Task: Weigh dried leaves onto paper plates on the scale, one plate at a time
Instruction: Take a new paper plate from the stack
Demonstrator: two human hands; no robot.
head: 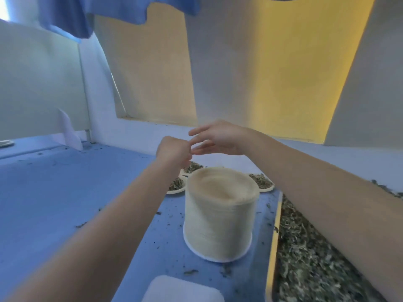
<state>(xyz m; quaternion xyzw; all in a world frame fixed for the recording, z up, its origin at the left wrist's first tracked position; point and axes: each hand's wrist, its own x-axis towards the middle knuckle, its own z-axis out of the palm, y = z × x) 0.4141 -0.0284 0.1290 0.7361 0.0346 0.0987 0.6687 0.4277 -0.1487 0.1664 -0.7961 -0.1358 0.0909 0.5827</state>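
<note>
Both forearms are raised above a blue counter (65,192), and the two hands are brought together in the air beyond a tall stack of paper plates (220,212). The left hand (174,152) is seen from the back with its fingers curled inward; whether anything is pinched in it cannot be told, since the frame is blurred by motion. The right hand (218,138) is held released, with the fingers stretched straight toward the left, and its fingertips are met at the knuckles of the left hand. The stack of paper plates is stood upright on the counter near the middle of the view, and its top plate is shown bare. Beyond the stack, three filled plates are laid on the counter: one plate of dried leaves (175,186) to the far left of the stack, a second (192,168) just behind it and partly hidden by the left hand, and a third (262,183) to the far right. A large bin of loose dried leaves (309,258) is set along the right edge of the counter. A white scale (183,289) is cut off by the near edge of the view. Leaf crumbs are scattered over the counter.
</note>
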